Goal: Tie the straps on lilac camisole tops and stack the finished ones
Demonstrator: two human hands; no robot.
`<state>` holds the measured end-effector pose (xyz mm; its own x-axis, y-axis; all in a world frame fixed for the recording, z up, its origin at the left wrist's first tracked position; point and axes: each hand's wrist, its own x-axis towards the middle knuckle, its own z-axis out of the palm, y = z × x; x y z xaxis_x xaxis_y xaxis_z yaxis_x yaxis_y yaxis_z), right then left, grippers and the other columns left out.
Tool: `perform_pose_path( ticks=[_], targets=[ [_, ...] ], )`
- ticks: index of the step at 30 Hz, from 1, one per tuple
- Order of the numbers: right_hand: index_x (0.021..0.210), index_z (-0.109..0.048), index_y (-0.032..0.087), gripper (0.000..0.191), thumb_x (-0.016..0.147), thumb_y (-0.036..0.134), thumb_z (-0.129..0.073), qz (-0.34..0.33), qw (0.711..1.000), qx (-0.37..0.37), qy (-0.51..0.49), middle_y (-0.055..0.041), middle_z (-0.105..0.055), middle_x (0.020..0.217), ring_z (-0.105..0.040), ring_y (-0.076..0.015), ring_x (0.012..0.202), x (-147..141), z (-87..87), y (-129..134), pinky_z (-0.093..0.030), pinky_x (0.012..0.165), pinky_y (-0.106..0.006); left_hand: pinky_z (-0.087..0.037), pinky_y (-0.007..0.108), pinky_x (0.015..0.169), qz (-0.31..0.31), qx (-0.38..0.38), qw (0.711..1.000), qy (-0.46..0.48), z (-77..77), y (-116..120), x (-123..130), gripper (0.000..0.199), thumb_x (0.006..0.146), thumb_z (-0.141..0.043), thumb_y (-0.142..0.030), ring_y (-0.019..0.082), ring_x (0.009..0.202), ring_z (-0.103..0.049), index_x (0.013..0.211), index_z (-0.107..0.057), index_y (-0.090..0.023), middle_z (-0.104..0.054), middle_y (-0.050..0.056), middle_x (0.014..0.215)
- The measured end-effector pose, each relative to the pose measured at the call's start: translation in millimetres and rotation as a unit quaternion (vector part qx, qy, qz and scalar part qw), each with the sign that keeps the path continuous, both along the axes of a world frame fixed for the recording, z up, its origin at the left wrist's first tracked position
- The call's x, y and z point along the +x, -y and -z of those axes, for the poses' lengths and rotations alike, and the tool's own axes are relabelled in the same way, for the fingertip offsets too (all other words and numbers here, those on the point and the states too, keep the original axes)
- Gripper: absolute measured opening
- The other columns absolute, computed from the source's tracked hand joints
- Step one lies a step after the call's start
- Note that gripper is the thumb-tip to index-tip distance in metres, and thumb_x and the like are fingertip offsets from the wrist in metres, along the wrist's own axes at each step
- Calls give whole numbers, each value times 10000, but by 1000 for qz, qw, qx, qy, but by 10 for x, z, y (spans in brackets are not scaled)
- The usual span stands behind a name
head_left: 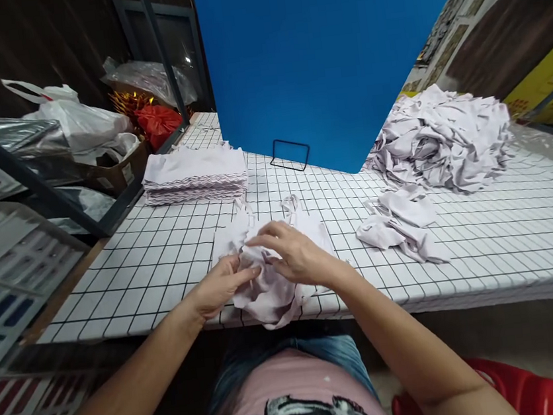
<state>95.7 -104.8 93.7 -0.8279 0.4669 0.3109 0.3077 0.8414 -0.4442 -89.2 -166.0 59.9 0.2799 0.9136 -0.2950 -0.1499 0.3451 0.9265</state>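
Note:
A crumpled pale lilac-white cloth piece (266, 295) lies at the front of the table, its lower edge hanging near the rim. My left hand (218, 284) grips its left side, with the thumb laid over the fabric. From the right, my right hand (296, 252) reaches over the same cloth, fingers bent and the thumb tucked into its folds. Flatter pieces of the same fabric (317, 233) spread under and behind my hands. Behind to the left stands a neat stack of folded cloth pieces (195, 173).
A big loose heap of cloth (448, 138) sits at the back right, with a smaller bunch (403, 223) nearer me. A blue panel (334, 61) rises behind a black wire frame (290, 154) on the checked tabletop (154, 275). Left, a shelf holds bags (76, 117). A red seat (521, 386) is lower right.

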Motion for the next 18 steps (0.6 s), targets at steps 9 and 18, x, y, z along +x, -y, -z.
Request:
perform_pose_path(
  ticks=[9,18],
  targets=[
    [838,-636,162,157,825,92,-496,41,988,-151,-12,-36,-638,808,-550,-144,724,-170,-194,-437,-400,601,-258,-376,219,566,12,218,919,-328,-363,78,-277,112,773,-683,-295,141,621,-533,800,-676,-186,-621,-2,697],
    [870,-640,174,223,820,381,-706,-27,848,-468,-247,2,-601,705,-537,-93,571,412,-551,-198,-426,510,-212,-524,285,711,-172,45,980,-91,-135,-47,-512,281,658,-730,-265,229,821,-660,928,-710,-190,-732,49,872]
  ],
)
